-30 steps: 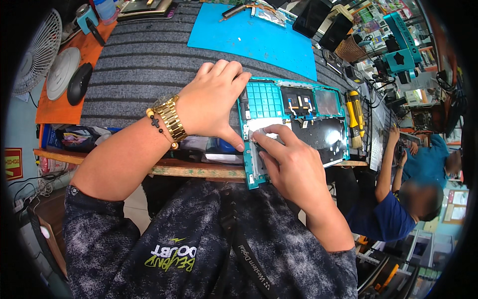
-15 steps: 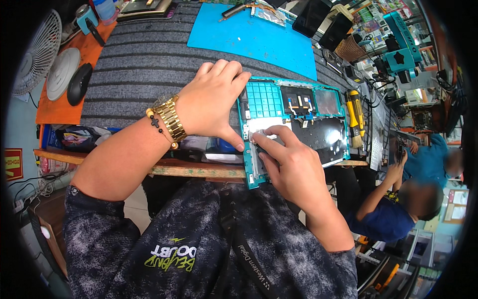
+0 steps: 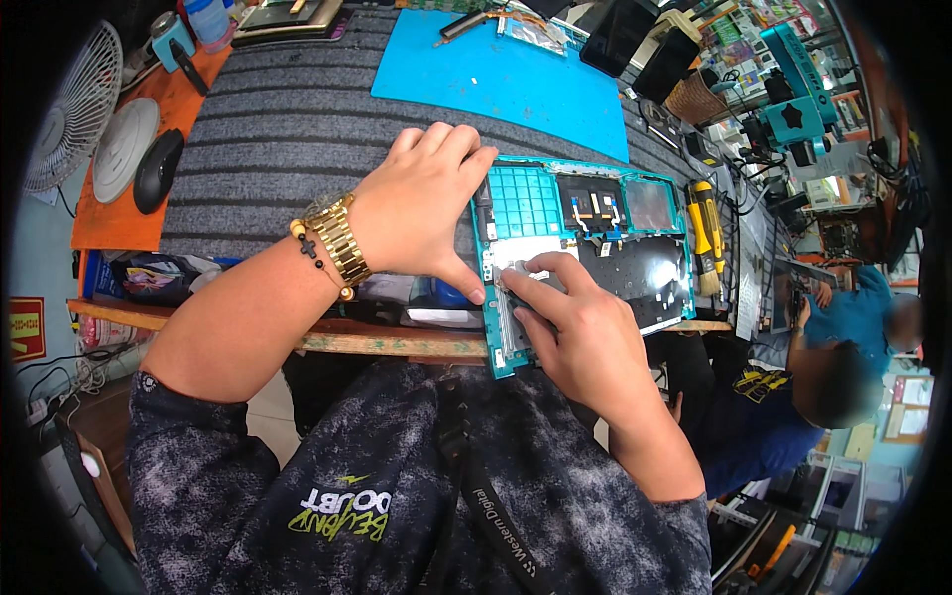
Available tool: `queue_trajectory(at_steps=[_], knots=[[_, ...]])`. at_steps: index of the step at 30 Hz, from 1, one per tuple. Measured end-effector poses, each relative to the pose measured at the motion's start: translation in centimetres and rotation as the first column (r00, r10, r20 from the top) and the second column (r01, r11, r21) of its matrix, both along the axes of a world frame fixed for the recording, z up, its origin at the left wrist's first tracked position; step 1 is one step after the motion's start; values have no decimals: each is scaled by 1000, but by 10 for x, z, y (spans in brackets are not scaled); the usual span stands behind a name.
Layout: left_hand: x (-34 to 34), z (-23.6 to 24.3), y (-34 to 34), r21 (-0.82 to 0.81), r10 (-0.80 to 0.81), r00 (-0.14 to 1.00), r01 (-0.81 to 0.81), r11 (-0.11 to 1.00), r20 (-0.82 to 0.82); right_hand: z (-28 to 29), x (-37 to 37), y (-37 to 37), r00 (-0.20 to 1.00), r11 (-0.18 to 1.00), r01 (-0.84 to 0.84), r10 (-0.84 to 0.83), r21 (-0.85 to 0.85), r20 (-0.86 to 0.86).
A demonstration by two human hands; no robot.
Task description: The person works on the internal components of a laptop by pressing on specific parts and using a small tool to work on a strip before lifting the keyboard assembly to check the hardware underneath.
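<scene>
A teal laptop casing (image 3: 526, 193), inner side up with black panels, ribbon cables and a silvery plate, lies at the bench's front edge. My left hand (image 3: 421, 203), with watch and beaded bracelet, holds its left edge, fingertips at the upper corner and thumb lower down. My right hand (image 3: 575, 337) is closed over the casing's lower-left part, index finger and thumb at a thin metal strip (image 3: 506, 322); whatever is under the fingertips is hidden. Yellow-and-black tools (image 3: 706, 228), one apparently a brush, lie just right of the casing.
A blue mat (image 3: 496, 84) lies beyond the casing on the striped grey bench cover. At left are a fan (image 3: 69, 109), grey disc (image 3: 129, 149) and black mouse (image 3: 159, 171). A teal microscope (image 3: 798, 119) stands upper right. Two co-workers (image 3: 744, 426) (image 3: 853, 317) sit at the right.
The nearer co-worker at the right has lowered their raised arm and bent lower. My hands and the casing stay nearly where they were, with only a very slight shift in the view.
</scene>
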State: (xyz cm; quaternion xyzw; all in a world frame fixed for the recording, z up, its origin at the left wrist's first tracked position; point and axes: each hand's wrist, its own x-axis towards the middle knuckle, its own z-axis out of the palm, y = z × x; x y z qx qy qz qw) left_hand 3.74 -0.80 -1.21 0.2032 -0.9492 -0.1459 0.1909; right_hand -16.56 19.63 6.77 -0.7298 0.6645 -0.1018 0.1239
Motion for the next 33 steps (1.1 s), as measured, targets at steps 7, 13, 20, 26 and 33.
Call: queue_trajectory(at_steps=[7, 13, 20, 26, 33], knots=[[0, 0, 0, 7, 1, 1000, -1, 1000, -4, 0, 1, -1, 999, 1000, -7, 7, 1, -37], [0, -1, 0, 7, -2, 1000, 2, 1000, -4, 1, 3, 0, 988, 998, -49, 43, -40, -145], [0, 0, 0, 11, -2, 1000, 2, 1000, -7, 4, -2, -6, 987, 994, -16, -1, -109, -158], [0, -1, 0, -1, -4, 1000, 4, 1000, -20, 8, -2, 1, 1000, 1000, 13, -13, 4, 3], [0, -1, 0, -3, -3, 1000, 3, 1000, -9, 1, -1, -2, 1000, 1000, 3, -3, 0, 14]])
